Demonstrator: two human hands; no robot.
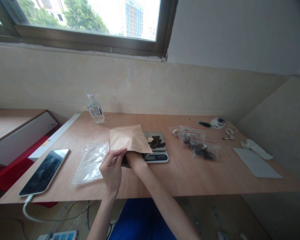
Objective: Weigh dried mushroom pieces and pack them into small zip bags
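A brown kraft paper bag (127,137) is held over the left part of a small kitchen scale (162,157). My left hand (112,168) pinches the near edge of the bag's mouth between thumb and fingers. My right hand (135,160) reaches inside the bag up to about the wrist, so its fingers are hidden. On the scale's plate lie dark brown dried pieces (157,142) along with a few pale ones. A clear plastic bag (90,165) rests flat on the table, left of the paper bag.
Several zip bags (203,150) of dried pieces lie to the right. Behind them are a screwdriver (203,124) and a white dome camera (218,122). White paper (257,165) sits far right. A phone (46,171) on its cable and a water bottle (96,110) stand left.
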